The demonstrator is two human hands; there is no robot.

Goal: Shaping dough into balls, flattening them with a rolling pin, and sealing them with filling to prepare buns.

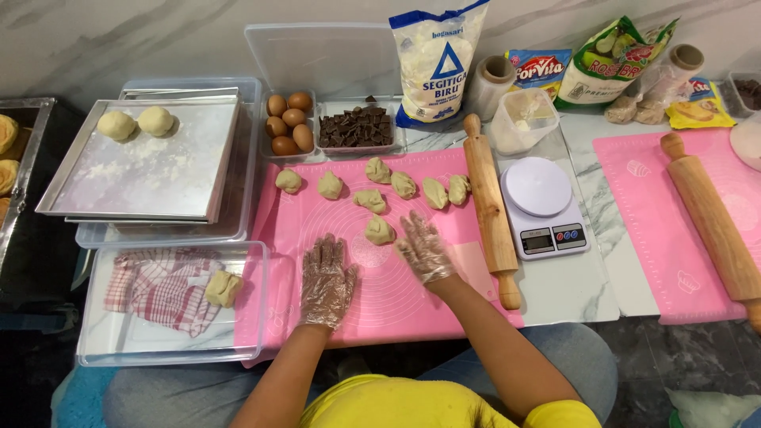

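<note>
Your gloved left hand [326,279] lies flat and open on the pink mat [396,305], empty. Your right hand [424,247], fingers spread, grips nothing beside the centre dough piece [379,230], near enough to take it.

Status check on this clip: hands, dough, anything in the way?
Left hand flat on pink mat, empty. Right hand open, fingertips beside nearest dough piece. Rolling pin lies right of the mat; nothing between hands and dough.

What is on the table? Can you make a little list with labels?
left hand: left hand flat on pink mat, gloved, empty
right hand: right hand gloved, beside nearest dough piece, contact unclear
dough: six more pieces in a row
tray: two dough balls on floured metal tray
tools: rolling pin, white scale
boxes: eggs, chocolate pieces
</note>
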